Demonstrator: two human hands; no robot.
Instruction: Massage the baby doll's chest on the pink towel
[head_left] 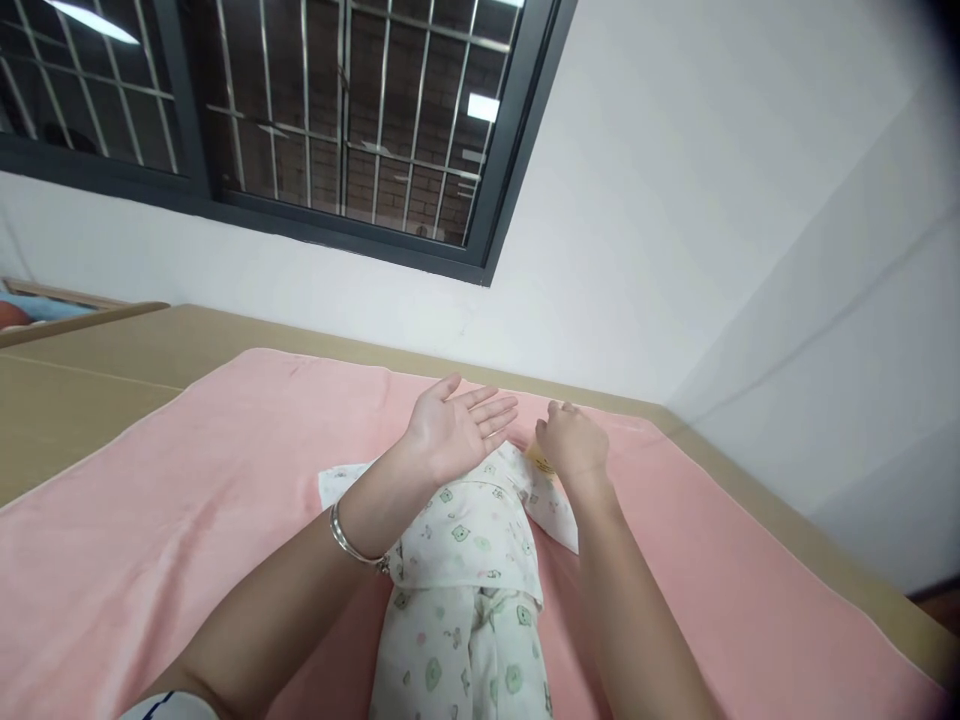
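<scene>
White outfit with green prints is laid out on the pink blanket, top end near the far edge, legs pointed toward the near one. The left hand is held palm-up over the top, pretty much flat open, nothing gripped. The right hand is kinda curled; whether the half-hidden yellowish item there is gripped can't be told.

The left hand hides part of the upper end of the printed pajama top, the right hand partly covers a yellow item with illegibly small markings, and the bottom edge crops the matching pajama trousers.
</scene>
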